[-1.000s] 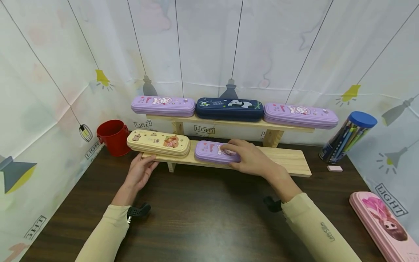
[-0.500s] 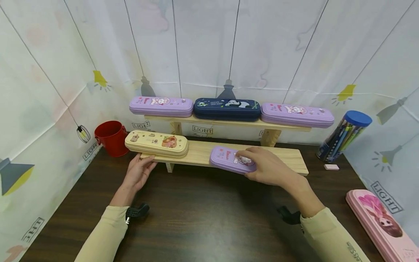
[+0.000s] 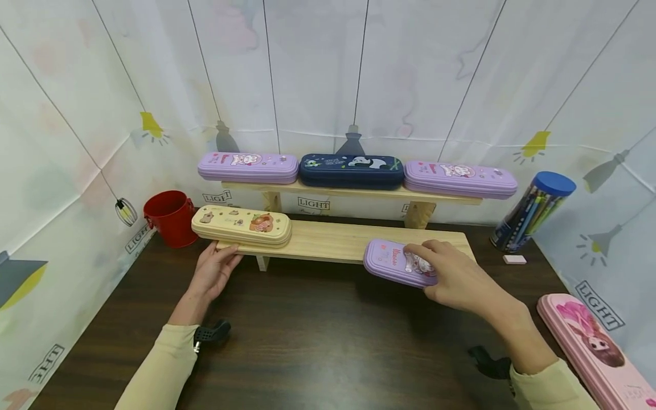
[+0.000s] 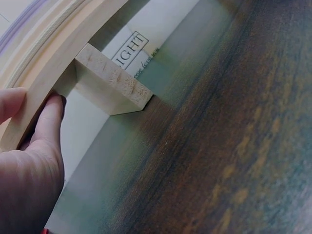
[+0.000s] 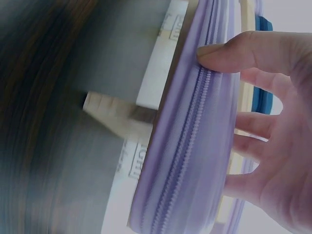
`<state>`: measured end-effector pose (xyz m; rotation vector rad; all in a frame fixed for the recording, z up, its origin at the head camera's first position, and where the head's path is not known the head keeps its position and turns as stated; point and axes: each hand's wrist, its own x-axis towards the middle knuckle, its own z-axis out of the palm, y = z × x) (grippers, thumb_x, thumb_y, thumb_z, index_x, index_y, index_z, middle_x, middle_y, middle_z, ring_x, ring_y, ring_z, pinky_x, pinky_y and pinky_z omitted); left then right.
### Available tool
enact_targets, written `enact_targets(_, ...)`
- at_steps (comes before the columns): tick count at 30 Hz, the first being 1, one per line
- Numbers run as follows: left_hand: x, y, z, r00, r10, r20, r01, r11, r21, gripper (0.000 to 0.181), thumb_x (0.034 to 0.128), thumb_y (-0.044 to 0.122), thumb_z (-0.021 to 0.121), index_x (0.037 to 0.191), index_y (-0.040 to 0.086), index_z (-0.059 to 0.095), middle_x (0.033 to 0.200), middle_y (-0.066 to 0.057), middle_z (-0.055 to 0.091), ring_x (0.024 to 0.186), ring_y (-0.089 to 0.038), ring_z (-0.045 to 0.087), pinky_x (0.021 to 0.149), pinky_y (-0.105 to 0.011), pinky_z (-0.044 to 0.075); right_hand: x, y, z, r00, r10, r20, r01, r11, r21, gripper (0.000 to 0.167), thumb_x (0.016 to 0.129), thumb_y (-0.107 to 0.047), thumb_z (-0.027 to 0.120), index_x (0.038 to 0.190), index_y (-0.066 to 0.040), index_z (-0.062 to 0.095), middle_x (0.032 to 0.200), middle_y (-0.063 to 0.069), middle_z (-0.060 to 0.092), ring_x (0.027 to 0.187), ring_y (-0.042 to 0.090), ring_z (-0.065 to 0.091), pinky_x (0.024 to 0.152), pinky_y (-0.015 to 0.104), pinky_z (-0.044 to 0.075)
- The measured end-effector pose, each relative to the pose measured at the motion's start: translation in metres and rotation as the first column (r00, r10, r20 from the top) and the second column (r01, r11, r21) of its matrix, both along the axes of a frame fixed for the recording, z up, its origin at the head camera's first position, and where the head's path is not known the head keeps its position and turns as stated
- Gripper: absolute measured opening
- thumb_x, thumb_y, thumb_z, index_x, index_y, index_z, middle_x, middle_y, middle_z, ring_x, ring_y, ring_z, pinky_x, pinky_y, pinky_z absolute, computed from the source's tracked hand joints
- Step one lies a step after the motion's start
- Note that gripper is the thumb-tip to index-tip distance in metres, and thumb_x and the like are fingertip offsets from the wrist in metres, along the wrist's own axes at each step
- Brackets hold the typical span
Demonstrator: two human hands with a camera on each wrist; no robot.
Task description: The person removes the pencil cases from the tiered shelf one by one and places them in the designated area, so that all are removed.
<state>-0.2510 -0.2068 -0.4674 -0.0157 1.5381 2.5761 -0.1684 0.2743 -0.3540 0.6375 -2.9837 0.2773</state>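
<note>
My right hand (image 3: 463, 279) grips the right end of a purple case (image 3: 392, 262) over the front edge of the lower shelf board (image 3: 328, 239). In the right wrist view the thumb of the hand (image 5: 278, 112) presses the zipped side of the purple case (image 5: 190, 141), fingers across its top. My left hand (image 3: 212, 273) pinches the left end of the lower board, below a cream case (image 3: 241, 225) lying on it. In the left wrist view, the hand (image 4: 34, 161) has its thumb and fingers on either side of the board edge (image 4: 63, 63).
Two purple cases (image 3: 247, 167) (image 3: 460, 179) and a navy panda case (image 3: 351, 171) line the upper shelf. A red bucket (image 3: 171, 219) stands left; a pen tube (image 3: 533, 210), a small pink block (image 3: 515, 259) and a pink case (image 3: 597, 347) are at right.
My right hand has moved the purple case rightward along the lower board and toward the front, tilting it slightly. My left hand keeps its hold on the board; the head view has shifted a little.
</note>
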Motion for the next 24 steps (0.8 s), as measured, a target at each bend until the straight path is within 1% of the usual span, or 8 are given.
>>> enact_targets(2,0.000,0.000,-0.001,1.000,0.002,-0.003,-0.002,1.000,-0.004,0.074,0.1018,0.003,0.052,0.160,0.015,0.008,0.166,-0.013,0.019,0.133,-0.010,0.052,0.104,-0.023,0.050,0.007,0.007,0.002,1.000,-0.017,-0.003,0.017,1.000,0.003,0.077,0.070,-0.016,0.081,0.141,-0.022,0.052,0.128,0.017,0.059,0.112,0.036,0.058,0.086,0.056,0.054)
enact_targets(5,0.001,0.001,0.000,1.000,-0.002,-0.002,0.002,1.000,0.006,0.075,0.1018,0.002,0.051,0.161,0.017,0.007,0.166,-0.013,0.017,0.134,-0.010,0.052,0.104,-0.023,0.049,0.017,0.018,0.004,0.999,-0.042,-0.016,0.043,0.999,0.009,0.078,0.069,-0.019,0.084,0.141,-0.022,0.052,0.125,0.016,0.060,0.110,0.035,0.060,0.083,0.055,0.056)
enact_targets(9,0.002,0.002,0.000,1.000,-0.004,0.009,0.004,1.000,0.017,0.075,0.1020,0.003,0.051,0.161,0.018,0.007,0.166,-0.013,0.017,0.125,-0.005,0.058,0.103,-0.023,0.050,0.030,0.034,0.006,0.997,-0.067,-0.033,0.068,0.997,0.031,0.080,0.069,-0.023,0.086,0.141,-0.019,0.052,0.120,0.016,0.062,0.106,0.033,0.060,0.084,0.056,0.055)
enact_targets(12,0.002,0.003,0.001,1.000,-0.005,0.012,0.005,1.000,0.017,0.075,0.1020,0.003,0.051,0.161,0.018,0.008,0.166,-0.013,0.017,0.119,-0.003,0.061,0.102,-0.022,0.050,0.039,0.044,0.005,0.995,-0.100,-0.019,0.101,0.993,0.055,0.083,0.069,-0.028,0.087,0.142,-0.019,0.050,0.117,0.016,0.063,0.101,0.031,0.060,0.080,0.055,0.055)
enact_targets(15,0.002,0.003,0.000,1.000,-0.011,0.010,0.011,1.000,0.013,0.075,0.1017,0.004,0.052,0.161,0.017,0.008,0.166,-0.013,0.016,0.119,-0.002,0.061,0.103,-0.022,0.050,0.049,0.055,0.003,0.989,-0.144,0.026,0.142,0.988,0.066,0.087,0.068,-0.034,0.088,0.144,-0.021,0.047,0.115,0.015,0.063,0.098,0.029,0.060,0.078,0.055,0.057)
enact_targets(19,0.001,0.001,0.000,1.000,-0.012,0.007,0.012,1.000,0.014,0.076,0.1012,0.004,0.053,0.161,0.017,0.008,0.166,-0.014,0.016,0.117,-0.001,0.062,0.102,-0.021,0.050,0.063,0.071,-0.002,0.981,-0.178,0.081,0.175,0.984,0.040,0.093,0.066,-0.040,0.089,0.146,-0.023,0.044,0.112,0.012,0.064,0.093,0.025,0.061,0.073,0.049,0.058)
enact_targets(22,0.001,0.000,-0.001,1.000,-0.011,0.004,0.011,1.000,0.022,0.076,0.1013,0.003,0.053,0.161,0.017,0.007,0.166,-0.014,0.015,0.114,0.000,0.063,0.101,-0.021,0.051,0.074,0.084,-0.006,0.973,-0.198,0.116,0.196,0.980,0.024,0.095,0.066,-0.041,0.089,0.146,-0.022,0.043,0.110,0.013,0.064,0.089,0.022,0.060,0.069,0.046,0.058)
enact_targets(24,0.001,0.000,-0.001,1.000,-0.017,0.000,0.017,0.999,0.028,0.076,0.1014,0.003,0.053,0.161,0.017,0.007,0.166,-0.014,0.014,0.114,0.000,0.063,0.101,-0.021,0.051,0.080,0.093,-0.010,0.968,-0.215,0.131,0.214,0.977,0.027,0.095,0.065,-0.042,0.090,0.146,-0.019,0.044,0.110,0.015,0.064,0.087,0.023,0.061,0.067,0.048,0.058)
